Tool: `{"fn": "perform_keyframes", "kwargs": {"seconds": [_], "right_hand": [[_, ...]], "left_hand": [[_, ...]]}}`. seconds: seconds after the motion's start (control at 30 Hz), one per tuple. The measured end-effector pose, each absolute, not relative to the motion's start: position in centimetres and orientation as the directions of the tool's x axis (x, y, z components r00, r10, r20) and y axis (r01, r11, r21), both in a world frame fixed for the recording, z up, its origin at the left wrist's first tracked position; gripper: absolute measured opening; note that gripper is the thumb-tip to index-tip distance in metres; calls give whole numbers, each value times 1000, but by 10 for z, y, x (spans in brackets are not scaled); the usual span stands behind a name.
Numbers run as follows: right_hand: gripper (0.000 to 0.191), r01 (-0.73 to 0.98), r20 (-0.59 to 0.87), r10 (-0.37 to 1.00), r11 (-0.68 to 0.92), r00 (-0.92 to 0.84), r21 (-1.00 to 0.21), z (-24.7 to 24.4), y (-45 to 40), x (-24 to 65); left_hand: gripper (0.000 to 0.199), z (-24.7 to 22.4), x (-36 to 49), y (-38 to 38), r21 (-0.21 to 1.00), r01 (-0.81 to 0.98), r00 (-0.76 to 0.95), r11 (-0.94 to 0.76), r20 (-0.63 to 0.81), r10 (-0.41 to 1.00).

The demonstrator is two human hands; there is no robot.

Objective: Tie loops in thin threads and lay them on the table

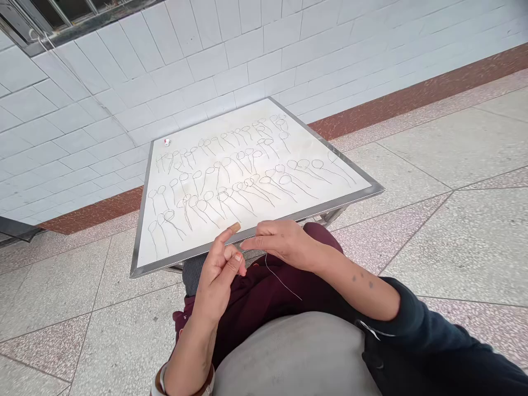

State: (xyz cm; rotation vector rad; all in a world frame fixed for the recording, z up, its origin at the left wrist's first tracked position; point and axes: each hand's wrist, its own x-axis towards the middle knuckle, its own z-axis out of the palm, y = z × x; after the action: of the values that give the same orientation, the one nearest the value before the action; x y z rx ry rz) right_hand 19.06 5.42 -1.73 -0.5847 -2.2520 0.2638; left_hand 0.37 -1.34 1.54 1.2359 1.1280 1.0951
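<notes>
My left hand (220, 272) is in front of the table's near edge, thumb pressed toward the curled fingers and index finger stretched forward. A tan wrap (235, 227) covers that fingertip. Whatever lies between the thumb and fingers is too small to make out. Close by on the right, my right hand (282, 242) has its fingers pressed together, pointing toward the left hand. A thin, pale wire (284, 284) hangs from under it and curves down over my lap. Its upper end is hidden by the hand. Ahead lie several thin wire loops with long tails (208, 197), in rough rows.
The loops rest on a white table (165, 245) with a grey metal rim. At its far left corner sits a small white and red object (167, 142). A tiled wall (231, 55) stands behind, with a barred window at the upper left. Speckled floor (466, 242) surrounds the table.
</notes>
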Motion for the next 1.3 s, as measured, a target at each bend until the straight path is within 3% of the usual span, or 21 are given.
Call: {"fn": "perform_keyframes", "kwargs": {"seconds": [0.23,0.57,0.73,0.97,1.3], "right_hand": [[30,317,627,389,920,-675,-230,-14,54,197],[35,396,591,453,888,-667,-233,-10,51,204],[33,390,597,436,895,-673,-215,-9,50,205],[28,352,581,423,905,-695,-237,-10,45,206],[29,346,559,418,908,-717,-236,-15,42,198]], "left_hand": [[49,17,1,-13,987,-42,254,157,-141,957],[53,24,-8,-15,980,16,209,197,-196,958],[56,27,-13,-10,971,168,352,171,-221,909],[66,21,-5,-11,945,9,351,326,-309,884],[65,32,-23,-10,920,210,412,332,-391,823]]}}
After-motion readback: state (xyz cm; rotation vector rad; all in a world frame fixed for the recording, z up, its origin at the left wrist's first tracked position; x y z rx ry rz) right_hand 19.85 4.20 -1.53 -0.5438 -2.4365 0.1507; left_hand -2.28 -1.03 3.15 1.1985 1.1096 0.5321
